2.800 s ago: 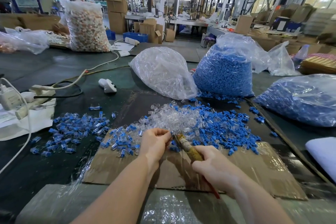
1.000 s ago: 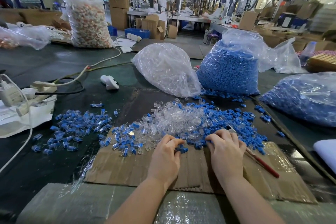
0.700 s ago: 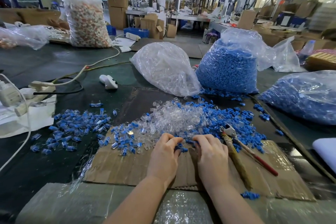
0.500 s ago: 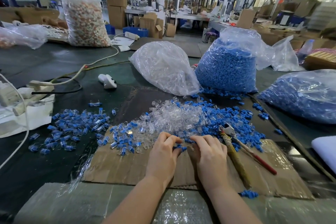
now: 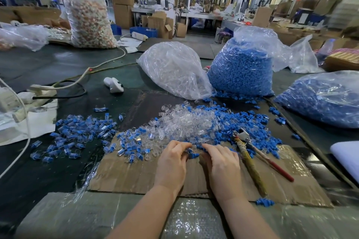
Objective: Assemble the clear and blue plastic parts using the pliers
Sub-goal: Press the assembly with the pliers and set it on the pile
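Observation:
My left hand (image 5: 172, 163) and my right hand (image 5: 221, 163) lie close together, palms down, on a cardboard sheet (image 5: 136, 176). Between the left fingertips sits a blue plastic part (image 5: 192, 155), pinched. My right fingers curl at the edge of the heap; what they hold is hidden. A heap of loose clear parts (image 5: 186, 122) lies just beyond the hands, and loose blue parts (image 5: 250, 122) spread to its right. The pliers (image 5: 252, 157) lie on the cardboard to the right of my right hand, jaws pointing away, untouched.
Assembled blue-and-clear pieces (image 5: 77, 132) are scattered at the left. A bag of clear parts (image 5: 174, 70) and two bags of blue parts (image 5: 242, 68) (image 5: 326, 99) stand behind. A power strip with cables (image 5: 35, 93) lies far left; a white pad (image 5: 347, 153) at the right edge.
My right hand has put the pliers down on the cardboard and moved left to meet my left hand at the heap's near edge, where both now finger small parts.

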Tool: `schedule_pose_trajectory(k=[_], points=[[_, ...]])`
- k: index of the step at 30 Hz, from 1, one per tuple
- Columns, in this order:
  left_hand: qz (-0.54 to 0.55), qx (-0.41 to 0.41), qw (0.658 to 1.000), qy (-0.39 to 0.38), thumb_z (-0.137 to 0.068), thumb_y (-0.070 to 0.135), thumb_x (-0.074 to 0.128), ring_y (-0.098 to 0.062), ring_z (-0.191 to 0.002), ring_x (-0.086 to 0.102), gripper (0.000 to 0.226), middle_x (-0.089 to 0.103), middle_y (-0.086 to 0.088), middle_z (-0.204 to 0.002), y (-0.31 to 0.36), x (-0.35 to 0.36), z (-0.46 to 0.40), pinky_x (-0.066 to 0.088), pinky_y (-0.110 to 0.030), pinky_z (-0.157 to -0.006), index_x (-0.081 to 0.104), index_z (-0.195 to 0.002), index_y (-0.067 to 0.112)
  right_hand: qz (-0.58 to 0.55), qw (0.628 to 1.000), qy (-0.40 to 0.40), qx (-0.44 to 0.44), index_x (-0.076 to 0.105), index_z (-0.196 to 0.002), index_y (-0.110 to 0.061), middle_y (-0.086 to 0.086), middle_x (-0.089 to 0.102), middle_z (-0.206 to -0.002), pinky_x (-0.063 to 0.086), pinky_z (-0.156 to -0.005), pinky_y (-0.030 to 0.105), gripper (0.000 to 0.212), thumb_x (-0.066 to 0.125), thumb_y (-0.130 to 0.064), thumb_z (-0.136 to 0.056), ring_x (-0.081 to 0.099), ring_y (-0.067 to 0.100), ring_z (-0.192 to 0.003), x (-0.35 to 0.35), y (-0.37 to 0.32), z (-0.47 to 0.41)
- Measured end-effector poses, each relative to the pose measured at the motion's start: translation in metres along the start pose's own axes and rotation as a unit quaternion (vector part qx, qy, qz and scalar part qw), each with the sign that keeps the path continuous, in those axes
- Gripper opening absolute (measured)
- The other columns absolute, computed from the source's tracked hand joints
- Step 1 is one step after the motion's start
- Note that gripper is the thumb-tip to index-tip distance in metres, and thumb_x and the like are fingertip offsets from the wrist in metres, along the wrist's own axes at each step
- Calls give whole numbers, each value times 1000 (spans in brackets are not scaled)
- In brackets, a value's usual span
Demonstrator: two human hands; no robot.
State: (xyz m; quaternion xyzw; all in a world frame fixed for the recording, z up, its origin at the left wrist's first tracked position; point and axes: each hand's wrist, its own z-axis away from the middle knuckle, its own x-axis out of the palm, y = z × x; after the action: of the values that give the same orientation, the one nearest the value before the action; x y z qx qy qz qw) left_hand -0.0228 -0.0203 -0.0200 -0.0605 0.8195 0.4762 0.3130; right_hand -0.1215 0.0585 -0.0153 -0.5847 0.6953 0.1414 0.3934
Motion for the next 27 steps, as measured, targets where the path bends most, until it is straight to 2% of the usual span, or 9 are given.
schedule_pose_trajectory(k=[3, 7, 8, 11, 16, 20, 23, 27], points=[[4, -8, 1000, 9, -88, 7, 59, 0, -85, 53, 30, 55, 14, -91, 0, -1, 1, 39, -3, -74, 60, -115, 21, -41, 999, -14, 18, 67, -87, -11, -1, 68, -73, 47, -70, 37, 14, 76, -14, -76, 65, 21, -69, 1, 1, 1], [-13, -2, 1000, 18, -89, 11, 60, 5, -77, 50, 18, 56, 18, -87, 1, -3, 3, 36, 2, -69, 63, -102, 22, -41, 999, -15, 0, 68, -83, -14, -2, 67, -74, 38, -73, 29, 11, 76, -16, -76, 64, 20, -69, 3, 2, 3], [-20, 3, 1000, 20, -89, 12, 60, 5, -76, 49, 15, 53, 20, -86, 1, -4, 3, 35, 2, -69, 64, -99, 23, -35, 999, -17, -7, 69, -84, -15, -3, 68, -77, 37, -74, 28, 12, 77, -13, -74, 64, 20, -72, 3, 2, 3], [-31, 11, 999, 19, -89, 12, 59, 0, -76, 54, 14, 52, 21, -84, 1, -5, 3, 36, 0, -67, 67, -96, 21, -20, 999, -35, -16, 72, -89, -16, -3, 67, -81, 49, -73, 34, 28, 81, -3, -67, 64, 21, -74, 3, 2, 2], [0, 22, 1000, 10, -86, 7, 63, 1, -75, 55, 14, 55, 16, -85, 2, -4, 2, 38, 1, -72, 71, -96, 13, -17, 999, -31, -13, 72, -90, -16, -4, 70, -82, 50, -75, 32, 29, 83, -5, -66, 65, 18, -76, 4, 3, 2], [23, 18, 999, 14, -85, 11, 65, 2, -78, 55, 21, 59, 14, -88, 4, -5, 2, 38, 2, -74, 69, -105, 15, -29, 999, -16, -7, 69, -82, -16, -4, 69, -75, 42, -72, 26, 24, 83, -5, -65, 65, 16, -70, 4, 3, 2], [31, 7, 999, 15, -84, 7, 66, 10, -77, 52, 22, 56, 17, -85, 4, -6, 2, 36, 5, -72, 69, -104, 16, -41, 999, -17, -2, 65, -76, -17, -3, 66, -68, 46, -65, 29, 20, 81, -6, -68, 62, 17, -64, 3, 2, 2], [35, 4, 999, -5, -83, 2, 66, 4, -82, 56, 27, 58, 17, -87, 3, -6, 3, 38, 2, -76, 68, -104, 17, -44, 999, -29, 7, 64, -75, -16, -2, 64, -65, 46, -63, 32, 19, 80, -7, -71, 61, 17, -63, 2, 1, 3]])
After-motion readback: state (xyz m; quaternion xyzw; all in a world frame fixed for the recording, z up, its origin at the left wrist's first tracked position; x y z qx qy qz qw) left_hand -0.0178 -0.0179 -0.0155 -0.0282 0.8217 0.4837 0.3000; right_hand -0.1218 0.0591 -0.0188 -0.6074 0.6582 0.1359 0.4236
